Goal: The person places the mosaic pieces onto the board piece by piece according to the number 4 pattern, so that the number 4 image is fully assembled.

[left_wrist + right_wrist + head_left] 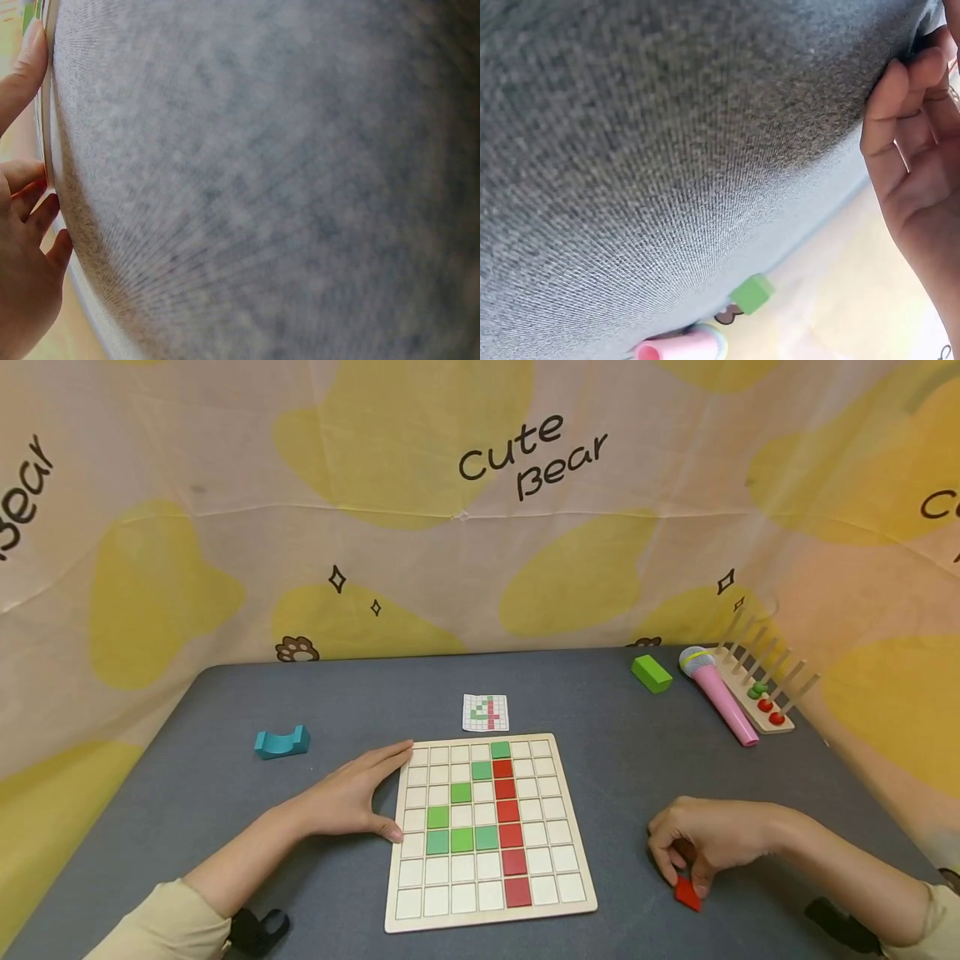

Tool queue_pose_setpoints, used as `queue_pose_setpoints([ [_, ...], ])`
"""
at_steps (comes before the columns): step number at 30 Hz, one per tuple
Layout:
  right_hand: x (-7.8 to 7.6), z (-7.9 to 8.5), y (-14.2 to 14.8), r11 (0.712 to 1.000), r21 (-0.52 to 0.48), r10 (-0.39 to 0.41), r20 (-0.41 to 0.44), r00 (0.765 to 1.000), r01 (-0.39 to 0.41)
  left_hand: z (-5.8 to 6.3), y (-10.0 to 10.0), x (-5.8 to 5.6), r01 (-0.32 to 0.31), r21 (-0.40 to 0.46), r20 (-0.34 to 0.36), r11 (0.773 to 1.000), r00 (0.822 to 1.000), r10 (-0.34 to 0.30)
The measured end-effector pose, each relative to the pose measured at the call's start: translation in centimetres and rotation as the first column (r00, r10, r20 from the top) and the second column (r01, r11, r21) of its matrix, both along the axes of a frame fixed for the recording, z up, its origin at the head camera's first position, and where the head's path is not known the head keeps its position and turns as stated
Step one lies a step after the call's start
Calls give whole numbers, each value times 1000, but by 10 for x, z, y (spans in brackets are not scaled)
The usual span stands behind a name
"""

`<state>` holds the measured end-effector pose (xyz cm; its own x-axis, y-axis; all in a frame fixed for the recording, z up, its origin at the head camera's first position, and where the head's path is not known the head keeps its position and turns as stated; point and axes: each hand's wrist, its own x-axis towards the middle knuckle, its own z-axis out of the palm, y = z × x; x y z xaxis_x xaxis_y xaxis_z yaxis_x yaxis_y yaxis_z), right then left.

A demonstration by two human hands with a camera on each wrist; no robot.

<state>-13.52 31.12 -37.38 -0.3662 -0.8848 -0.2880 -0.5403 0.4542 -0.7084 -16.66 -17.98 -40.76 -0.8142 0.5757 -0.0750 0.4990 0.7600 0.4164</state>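
A wooden grid board (491, 917) lies flat on the table, its squares mostly white. Red tiles (507, 811) fill most of one column, and green tiles (461, 840) form a diagonal and a short row beside it. My left hand (347, 797) rests spread at the board's left edge, thumb and fingertips touching the rim. Off to the right of the board, my right hand (701, 839) pinches a red square tile (687, 894) tilted close to the tabletop. In the right wrist view the fingers (889, 94) are curled and that tile is hidden.
Behind the board lies a small pattern card (485, 713). A teal curved block (282, 743) sits at left. Back right are a green block (651, 673), a pink toy microphone (723, 702) and a pegged wooden stand (780, 727). A printed cloth (420, 552) hangs behind the table.
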Motion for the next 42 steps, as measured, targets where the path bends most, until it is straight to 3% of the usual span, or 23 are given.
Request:
queue_pose_setpoints([
  [10,-14,4,-3,993,-62,-93,132,987,101,-1,0,0,3,0,-3,1000,1000,-3],
  [21,-26,9,-33,975,-112,-195,-28,980,190,-2,-1,0,-1,-2,-5,1000,1000,1],
  [42,-23,9,-78,953,-128,-281,-27,959,275,2,0,1,-6,-5,6,1000,1000,6],
])
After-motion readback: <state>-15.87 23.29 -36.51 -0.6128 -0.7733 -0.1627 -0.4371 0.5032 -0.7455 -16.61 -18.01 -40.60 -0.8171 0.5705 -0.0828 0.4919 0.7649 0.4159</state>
